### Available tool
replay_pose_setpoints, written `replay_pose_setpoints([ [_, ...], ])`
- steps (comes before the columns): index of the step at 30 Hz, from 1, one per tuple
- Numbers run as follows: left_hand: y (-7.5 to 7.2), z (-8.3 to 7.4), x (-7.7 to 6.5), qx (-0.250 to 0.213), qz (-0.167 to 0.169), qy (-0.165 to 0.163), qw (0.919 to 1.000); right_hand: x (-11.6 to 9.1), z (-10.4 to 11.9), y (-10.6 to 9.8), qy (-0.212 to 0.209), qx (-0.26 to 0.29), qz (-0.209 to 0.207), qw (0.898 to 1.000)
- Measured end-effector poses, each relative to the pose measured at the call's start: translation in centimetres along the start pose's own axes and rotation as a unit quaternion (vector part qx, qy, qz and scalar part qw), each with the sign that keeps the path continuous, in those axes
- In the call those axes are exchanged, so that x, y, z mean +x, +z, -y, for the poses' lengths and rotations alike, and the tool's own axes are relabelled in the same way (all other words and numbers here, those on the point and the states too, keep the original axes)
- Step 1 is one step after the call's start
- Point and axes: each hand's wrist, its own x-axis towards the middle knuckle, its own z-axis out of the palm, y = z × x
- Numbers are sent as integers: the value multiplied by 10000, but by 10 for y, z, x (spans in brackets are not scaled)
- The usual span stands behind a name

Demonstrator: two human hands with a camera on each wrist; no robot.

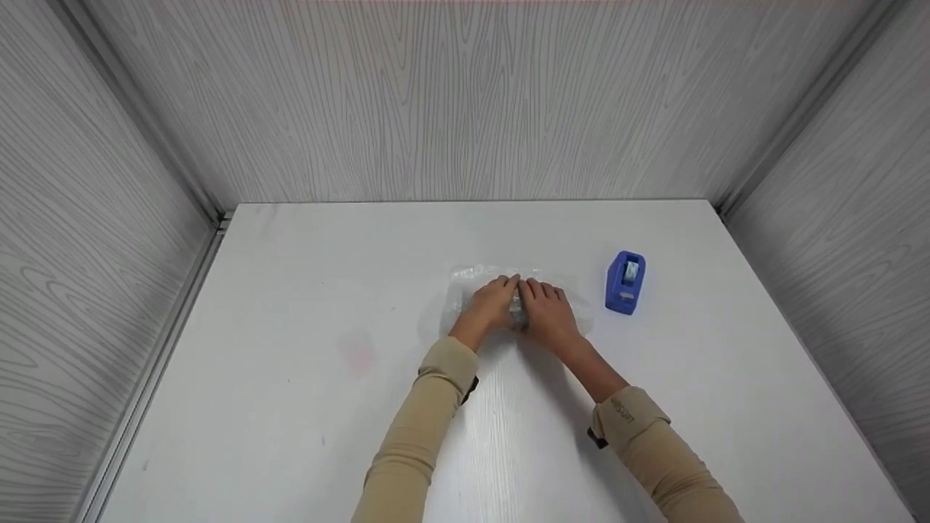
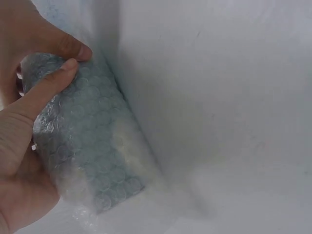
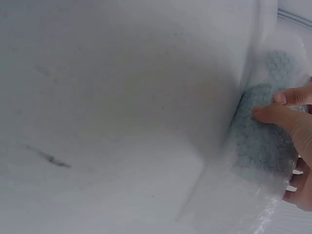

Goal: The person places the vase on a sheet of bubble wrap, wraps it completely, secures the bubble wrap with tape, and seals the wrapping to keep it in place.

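A greyish-green flat-sided object lies inside clear bubble wrap [image 1: 468,277] in the middle of the white table; its kind is hidden by the wrap. My left hand [image 1: 487,306] grips the left part of this bundle, and my right hand [image 1: 550,314] grips it from the right. In the left wrist view both thumbs press the near face of the bubble wrap [image 2: 97,131], their tips almost touching. Loose wrap spreads past the object at both ends. The right wrist view shows the fingers curled behind the wrapped object [image 3: 263,131].
A blue tape dispenser [image 1: 625,283] with a roll of tape stands right of the hands. The white table [image 1: 290,378] is bounded by grey wood-grain panels [image 1: 465,102] at the back and both sides.
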Motion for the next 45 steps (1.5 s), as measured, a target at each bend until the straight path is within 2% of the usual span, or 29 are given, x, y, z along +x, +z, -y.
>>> replay_pose_setpoints([
  [4,3,-8,1,625,-92,41,9980,-3,-2,4,29,-268,-232,9994],
  [9,7,-14,-3,1697,-431,81,9845,-3,-3,8,-20,-348,-467,9983],
  [12,13,-16,-8,2133,-659,-77,9747,-1,-4,7,-21,-351,-465,9983],
  [16,22,-18,-14,2484,-949,-447,9629,3,-6,4,-67,-346,-375,9987],
  [19,26,-16,-17,2381,-1157,-741,9615,7,-9,1,-77,-192,-213,9996],
  [21,26,-14,-17,2230,-1229,-857,9632,8,-10,0,-87,-36,-71,9999],
  [27,19,-12,-16,2120,-978,-952,9677,14,-14,-2,122,436,615,9971],
  [31,15,-13,-14,2030,-789,-1132,9694,15,-16,-1,142,481,822,9954],
  [39,10,-15,-15,2148,-699,-1501,9625,17,-21,2,-99,473,668,9966],
  [45,6,-14,-15,2059,-421,-1594,9646,17,-25,1,-214,429,688,9965],
])
